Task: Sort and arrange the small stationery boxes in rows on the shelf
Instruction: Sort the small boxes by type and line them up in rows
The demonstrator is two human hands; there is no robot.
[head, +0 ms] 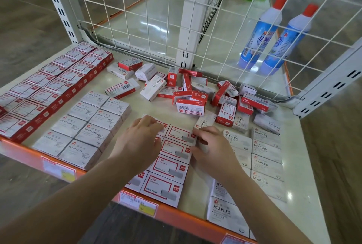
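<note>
Red-framed white staple boxes (170, 167) lie in two columns at the middle front of the shelf (156, 107). My left hand (141, 142) rests on the left column, its fingertips pressing the farthest box (164, 124). My right hand (211, 151) sits at the right edge of these columns. Its thumb and curled fingers pinch a white box (202, 142) that it mostly hides. Grey paper-clip boxes (88, 126) form two columns to the left, and red boxes (49, 87) fill the far left. White STAPLES boxes (266, 151) are lined up on the right.
A loose pile of mixed red and white boxes (195, 93) covers the back middle and right of the shelf. A white wire mesh (137, 8) closes the back. Two blue bottles (260, 34) stand beyond it. The orange front rail (176, 214) carries price labels.
</note>
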